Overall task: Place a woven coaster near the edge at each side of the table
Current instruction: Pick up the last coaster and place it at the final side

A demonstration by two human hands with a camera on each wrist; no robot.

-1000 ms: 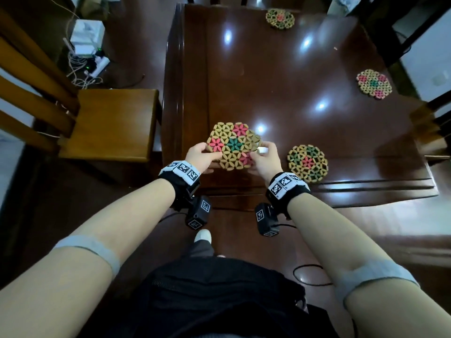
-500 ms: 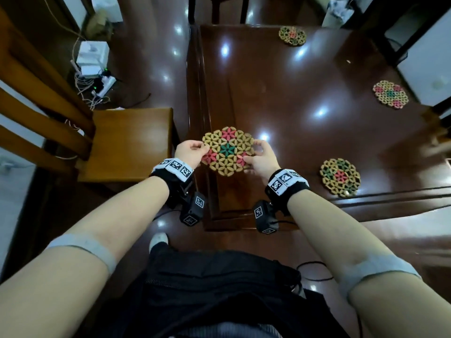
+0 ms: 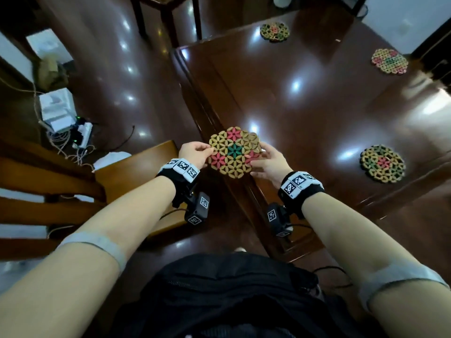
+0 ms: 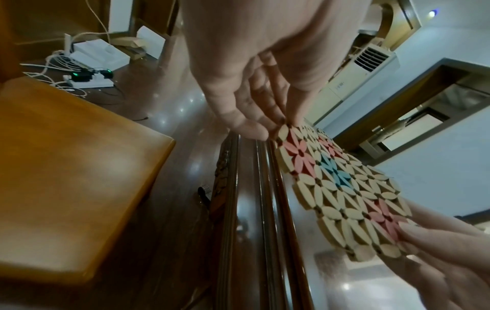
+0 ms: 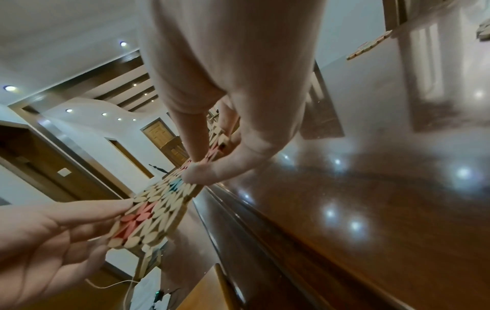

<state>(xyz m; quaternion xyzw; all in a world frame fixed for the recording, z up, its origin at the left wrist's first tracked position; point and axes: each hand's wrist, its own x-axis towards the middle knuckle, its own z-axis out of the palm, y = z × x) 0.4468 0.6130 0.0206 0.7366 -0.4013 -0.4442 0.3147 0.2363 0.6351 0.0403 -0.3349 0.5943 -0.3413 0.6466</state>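
The coaster (image 3: 233,154) in hand is pinched at opposite rims by the left hand (image 3: 194,154) and right hand (image 3: 267,164), held in the air just above the table (image 3: 317,106) at its left edge. Three other coasters already lie flat near other edges: one far (image 3: 274,31), one at the right (image 3: 389,61), one near (image 3: 382,163). By my reckoning only this last side is left, and setting the coaster down would finish.
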